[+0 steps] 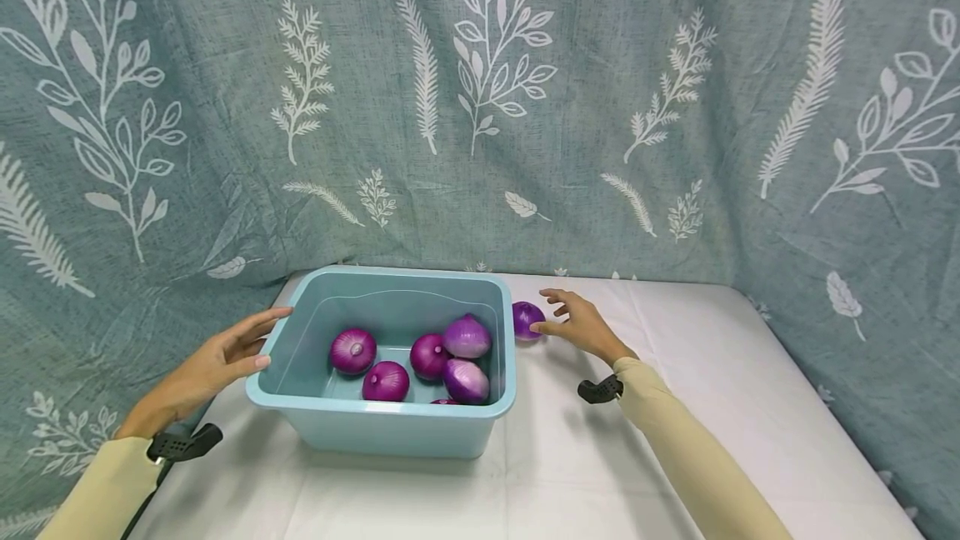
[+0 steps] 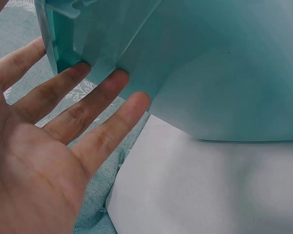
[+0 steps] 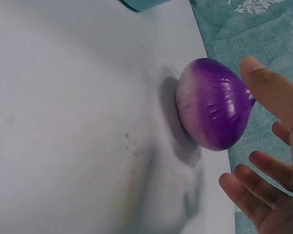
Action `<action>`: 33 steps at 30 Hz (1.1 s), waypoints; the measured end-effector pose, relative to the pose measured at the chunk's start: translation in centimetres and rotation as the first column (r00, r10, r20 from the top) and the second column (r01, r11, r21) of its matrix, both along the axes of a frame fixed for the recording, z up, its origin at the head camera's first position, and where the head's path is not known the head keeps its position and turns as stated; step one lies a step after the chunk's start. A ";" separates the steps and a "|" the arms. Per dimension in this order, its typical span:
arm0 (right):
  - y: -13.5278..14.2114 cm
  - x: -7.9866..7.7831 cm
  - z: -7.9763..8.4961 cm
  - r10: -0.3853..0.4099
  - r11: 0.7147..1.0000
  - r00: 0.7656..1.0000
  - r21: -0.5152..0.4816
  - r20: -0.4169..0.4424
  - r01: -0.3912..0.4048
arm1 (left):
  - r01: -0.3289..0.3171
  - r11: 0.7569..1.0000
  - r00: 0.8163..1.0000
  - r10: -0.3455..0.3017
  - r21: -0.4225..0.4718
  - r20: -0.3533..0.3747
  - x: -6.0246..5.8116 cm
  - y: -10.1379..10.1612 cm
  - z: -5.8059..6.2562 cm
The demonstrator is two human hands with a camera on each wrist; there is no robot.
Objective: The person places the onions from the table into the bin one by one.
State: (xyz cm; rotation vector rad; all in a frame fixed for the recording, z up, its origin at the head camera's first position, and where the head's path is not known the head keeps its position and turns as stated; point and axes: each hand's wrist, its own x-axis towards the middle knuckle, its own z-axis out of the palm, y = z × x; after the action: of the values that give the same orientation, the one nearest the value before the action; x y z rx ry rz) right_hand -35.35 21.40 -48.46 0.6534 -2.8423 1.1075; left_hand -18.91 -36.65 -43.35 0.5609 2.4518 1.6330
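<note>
A light blue plastic bin (image 1: pixel 390 427) stands on the white table and holds several purple onions (image 1: pixel 352 350). My left hand (image 1: pixel 225 357) is open, its straight fingers (image 2: pixel 88 97) laid against the bin's left wall (image 2: pixel 195 68). One more purple onion (image 1: pixel 527 319) lies on the table just right of the bin. My right hand (image 1: pixel 573 323) hovers open beside it, the thumb (image 3: pixel 273 90) at the onion (image 3: pixel 212 105) and the other fingers spread and apart from it.
A teal curtain with white leaf print (image 1: pixel 480 107) hangs close behind and around the white table (image 1: pixel 675 440). Bare tabletop stretches to the right of the bin and in front of it.
</note>
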 end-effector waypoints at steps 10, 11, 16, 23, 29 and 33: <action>0.2 -0.5 -1.8 -0.019 1.000 0.997 -0.023 0.073 0.021 | 0.001 1.000 1.000 -0.001 -0.003 -0.015 0.0 -0.2 -0.1; 0.1 -0.5 -2.0 -0.020 0.999 0.996 -0.028 0.082 0.023 | 0.002 1.000 1.000 -0.002 -0.004 -0.018 0.0 -0.2 -0.1; 0.0 -0.5 -2.6 -0.022 0.998 0.995 -0.057 0.093 0.027 | 0.004 1.000 1.000 -0.004 -0.003 -0.020 -0.1 -0.2 -0.2; -0.3 -0.7 -3.1 -0.024 0.997 0.996 -0.074 0.090 0.031 | -0.003 1.000 1.000 0.003 -0.010 -0.017 0.0 -0.1 0.0; -0.5 -0.8 -3.3 -0.023 0.996 0.995 -0.084 0.096 0.031 | 0.008 1.000 1.000 -0.008 -0.011 -0.015 0.0 0.0 0.1; -0.7 -0.8 -3.4 -0.022 0.995 0.995 -0.090 0.095 0.031 | -0.001 1.000 1.000 0.001 0.010 -0.006 -0.1 0.0 0.0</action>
State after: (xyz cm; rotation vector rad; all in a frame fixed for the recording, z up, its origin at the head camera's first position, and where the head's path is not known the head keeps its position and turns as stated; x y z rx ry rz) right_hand -36.14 20.74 -51.82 0.5704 -2.8474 1.2887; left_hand -18.99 -36.65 -43.32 0.5677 2.4499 1.6472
